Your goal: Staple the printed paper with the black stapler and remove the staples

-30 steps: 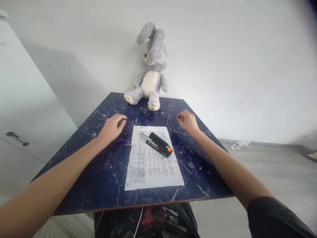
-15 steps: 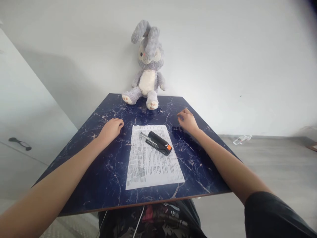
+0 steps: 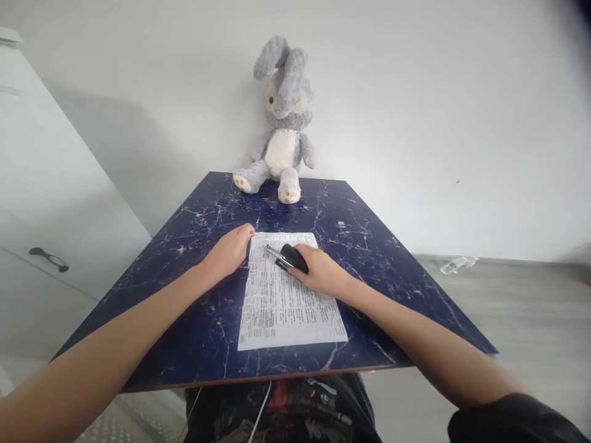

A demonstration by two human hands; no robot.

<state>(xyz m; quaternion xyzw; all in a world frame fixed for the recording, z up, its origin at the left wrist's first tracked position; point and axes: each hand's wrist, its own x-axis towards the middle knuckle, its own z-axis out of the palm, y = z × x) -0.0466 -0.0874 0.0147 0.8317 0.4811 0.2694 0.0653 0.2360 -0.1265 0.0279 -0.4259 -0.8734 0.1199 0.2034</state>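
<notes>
A printed sheet of paper (image 3: 286, 320) lies on the dark blue marbled table (image 3: 184, 344). On its upper part rests a black stapler (image 3: 295, 257) with a silver metal arm, its jaws apart and pointing to the upper left. My right hand (image 3: 318, 267) is wrapped round the stapler's back end, hiding the orange part. At the sheet's upper left corner is my left hand (image 3: 233, 246), fingers curled together at the paper's edge; whether they pinch the paper is hard to see.
A grey plush rabbit (image 3: 282, 147) sits at the table's far edge against the white wall. To the left stands a white cabinet with a dark handle (image 3: 48, 259). A clear plastic item (image 3: 458, 265) lies on the floor at the right. A white cable (image 3: 260, 412) hangs over my lap.
My right hand has moved left from the bare table onto the stapler and closed round it. My left hand has shifted right to the paper's upper left corner.
</notes>
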